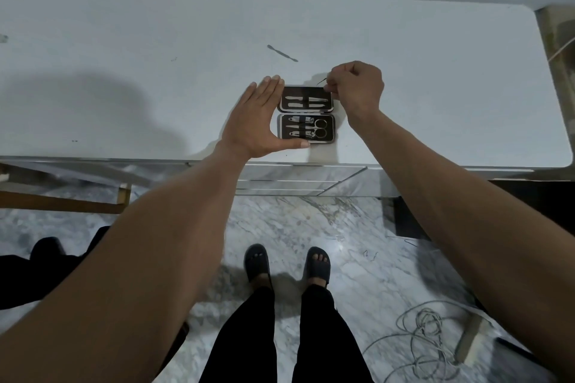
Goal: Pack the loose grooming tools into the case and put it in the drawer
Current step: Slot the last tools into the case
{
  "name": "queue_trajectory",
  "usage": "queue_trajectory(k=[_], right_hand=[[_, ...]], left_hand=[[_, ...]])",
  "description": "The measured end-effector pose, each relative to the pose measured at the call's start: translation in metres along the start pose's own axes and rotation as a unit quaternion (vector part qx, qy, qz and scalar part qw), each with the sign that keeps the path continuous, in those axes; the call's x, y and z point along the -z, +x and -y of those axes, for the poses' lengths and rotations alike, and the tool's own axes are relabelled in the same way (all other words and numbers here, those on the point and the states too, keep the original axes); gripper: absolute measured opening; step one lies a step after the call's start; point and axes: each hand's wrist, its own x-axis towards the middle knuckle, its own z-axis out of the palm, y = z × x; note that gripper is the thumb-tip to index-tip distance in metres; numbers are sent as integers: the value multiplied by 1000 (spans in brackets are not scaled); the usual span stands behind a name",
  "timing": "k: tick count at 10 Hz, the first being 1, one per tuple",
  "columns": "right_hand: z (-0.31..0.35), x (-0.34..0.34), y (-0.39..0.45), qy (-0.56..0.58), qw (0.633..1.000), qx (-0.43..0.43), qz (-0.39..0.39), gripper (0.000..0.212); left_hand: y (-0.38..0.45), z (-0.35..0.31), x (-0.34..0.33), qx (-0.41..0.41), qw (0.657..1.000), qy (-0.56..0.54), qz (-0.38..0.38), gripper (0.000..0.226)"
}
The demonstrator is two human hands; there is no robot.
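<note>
A black grooming case [306, 114] lies open and flat on the white table [124, 56], near its front edge. Its near half holds clippers, a file and scissors; its far half holds several slim tools under a strap. My left hand [263, 121] is open, braced against the case's left side with the thumb along its front edge. My right hand [356, 88] pinches a thin pointed metal tool [321, 81] just above the far half's right corner. One loose slim metal tool [282, 53] lies on the table behind the case.
Mirrored drawer fronts [298, 177] run below the table's front edge. A wall rises behind the table. On the marble floor lie a coiled cable [426, 339] at the right, my sandalled feet [287, 264], and a wooden frame [62, 202] at the left.
</note>
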Motion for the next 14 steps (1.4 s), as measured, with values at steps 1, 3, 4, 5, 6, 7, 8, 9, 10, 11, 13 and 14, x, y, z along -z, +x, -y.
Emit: queue_trajectory(k=[1,3,4,5,6,7,8,9,10,11,13,14], right_hand=[[-5,4,-5,40,999,-26,15,4],[-7,11,-8,104,993,-61,-15,9],[-8,12,-9,90,993,-65,-27,7],[-10,10,-12,73,994,-77,-41,6],[-11,6,-15,57,993,-90,-54,8],[-10,1,-17,41,993,-97,-61,8],[-11,-4,-16,17,992,-103,-73,9],[-14,-5,-12,-46,992,-85,-78,9],[-14,-5,-10,-119,989,-59,-63,9],[-16,-1,-10,-153,987,-32,-40,6],[-18,6,-3,-247,967,54,28,11],[-17,10,1,-287,953,85,52,13]], left_hand=[[0,0,0,1,1000,-2,5,140],[0,0,1,2,1000,-2,7,140],[0,0,2,2,1000,1,7,140],[-1,0,1,2,1000,0,4,141],[-1,0,2,2,1000,-1,3,141],[-1,-1,2,1,1000,-2,0,141],[-1,-1,2,-1,1000,-1,-1,140],[-1,-1,2,0,1000,-3,-2,140],[-1,-1,2,0,1000,-5,0,140],[-1,-1,2,1,1000,-3,2,141],[-1,-1,2,3,1000,-3,6,141],[-1,-1,3,2,1000,-4,6,141]])
